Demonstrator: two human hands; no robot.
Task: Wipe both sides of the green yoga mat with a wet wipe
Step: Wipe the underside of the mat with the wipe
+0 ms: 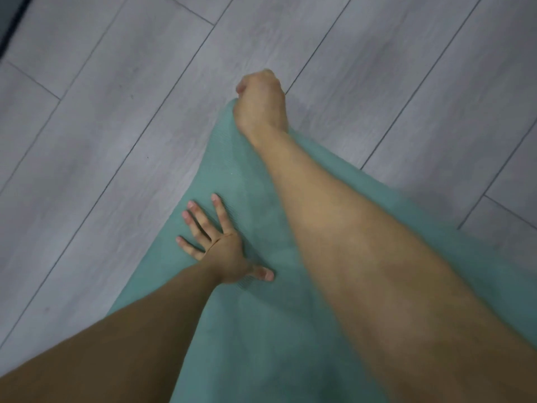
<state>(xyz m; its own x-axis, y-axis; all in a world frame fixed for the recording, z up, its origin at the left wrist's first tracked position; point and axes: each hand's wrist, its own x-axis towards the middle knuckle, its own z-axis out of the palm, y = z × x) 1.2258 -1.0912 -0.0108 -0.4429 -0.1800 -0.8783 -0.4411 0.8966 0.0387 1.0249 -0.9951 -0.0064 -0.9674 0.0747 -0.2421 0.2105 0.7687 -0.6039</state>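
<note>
Green yoga mat (255,330): lies on the floor (116,112) and fills the frame from centre down to 5–6 o'clock. It is widest at the bottom edge and narrows to a single tip at 12 o'clock of centre. Surface is plain teal-green with a fine ribbed texture. A soft shadow falls on the floor at 3 o'clock of the tip.

Right hand (260,103): at 12 o'clock, right on that tip. Seen from the back and motion-blurred. Fingers are curled tight into a fist, and both mat edges run up into it, so it grips the mat's tip. Can't tell if anything else is inside the fist. The bare forearm runs back across the mat toward 5 o'clock.

Left hand (223,254): at 7 o'clock of centre, palm down on the mat, just inside its 9 o'clock edge. Fingers (200,222) are straight and splayed, pointing to 11 o'clock. Thumb (266,274) sticks out toward 3 o'clock. It presses flat and holds nothing. The forearm leaves the frame at 7 o'clock.

The two hands are well apart, with bare mat between them.

Floor: grey wood-look planks, seams running diagonally from 7 to 1 o'clock. A dark strip (8,18) sits in the corner at 10 o'clock.
</note>
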